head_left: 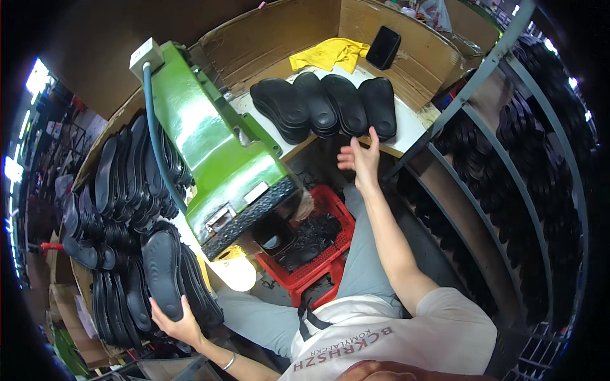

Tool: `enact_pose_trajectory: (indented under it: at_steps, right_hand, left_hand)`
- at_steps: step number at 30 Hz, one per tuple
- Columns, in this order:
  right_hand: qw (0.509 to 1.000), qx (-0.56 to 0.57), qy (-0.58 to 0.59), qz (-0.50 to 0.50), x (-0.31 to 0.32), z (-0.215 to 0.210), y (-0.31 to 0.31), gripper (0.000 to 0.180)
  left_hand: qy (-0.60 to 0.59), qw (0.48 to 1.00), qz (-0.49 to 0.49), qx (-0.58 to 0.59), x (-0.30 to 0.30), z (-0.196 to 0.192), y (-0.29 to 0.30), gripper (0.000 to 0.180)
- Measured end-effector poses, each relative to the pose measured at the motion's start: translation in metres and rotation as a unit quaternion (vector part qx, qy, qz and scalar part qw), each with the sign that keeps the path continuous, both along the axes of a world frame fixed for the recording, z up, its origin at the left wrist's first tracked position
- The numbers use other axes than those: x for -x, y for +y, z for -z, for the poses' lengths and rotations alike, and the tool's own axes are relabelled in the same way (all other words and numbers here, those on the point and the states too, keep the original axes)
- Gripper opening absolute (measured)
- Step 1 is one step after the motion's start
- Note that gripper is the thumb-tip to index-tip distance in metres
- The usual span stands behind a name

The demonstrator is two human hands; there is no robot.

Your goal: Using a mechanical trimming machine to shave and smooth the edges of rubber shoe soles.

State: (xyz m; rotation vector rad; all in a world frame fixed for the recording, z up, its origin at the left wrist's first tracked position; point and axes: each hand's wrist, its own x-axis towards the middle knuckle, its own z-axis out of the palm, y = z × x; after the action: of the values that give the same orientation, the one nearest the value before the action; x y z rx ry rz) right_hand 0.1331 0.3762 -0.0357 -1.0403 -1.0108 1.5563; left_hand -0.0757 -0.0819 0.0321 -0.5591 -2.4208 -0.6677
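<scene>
Lower left of the frame: the left hand grips a black shoe sole at its lower end, fingers curled round the rim. The sole stands nearly upright, long axis running from the hand up toward the frame's centre, rounded upper end just below the green machine. Its surface is matte, rubbery and smooth, with a raised rim around an oval outline. It leans against a dense stack of similar soles standing on edge at the left.

Upper centre: the right hand is open, fingers spread, holding nothing. It hovers just below the front edge of a white shelf, near the right end of a row of four black soles. These lie flat, side by side, long axes pointing toward the cardboard back wall.

A yellow cloth lies crumpled behind the row. Centre: a red plastic basket of open lattice holds dark scraps. Right side: grey metal racks carry more dark soles.
</scene>
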Motion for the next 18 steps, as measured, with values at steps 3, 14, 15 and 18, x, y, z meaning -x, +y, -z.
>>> enact_pose_trajectory:
  at_steps: [3, 14, 15, 18]
  right_hand:
    - [0.979, -0.016, 0.003, -0.205, -0.009, 0.009, -0.069, 0.058]
    - [0.941, 0.16, 0.049, -0.295, -0.104, 0.016, -0.184, 0.061]
    - [0.953, 0.133, 0.07, -0.262, -0.108, 0.02, -0.187, 0.061]
    - [0.929, 0.208, 0.123, -0.281, -0.113, 0.02, -0.206, 0.061]
  left_hand:
    - [-0.048, 0.995, 0.089, 0.025, -0.036, -0.048, -0.003, 0.073]
    - [-0.523, 0.606, 0.474, -0.367, -0.116, 0.025, 0.153, 0.057]
    - [-0.527, 0.639, 0.403, -0.388, -0.133, 0.043, 0.168, 0.047]
    - [-0.588, 0.681, 0.333, -0.282, -0.135, 0.023, 0.192, 0.026]
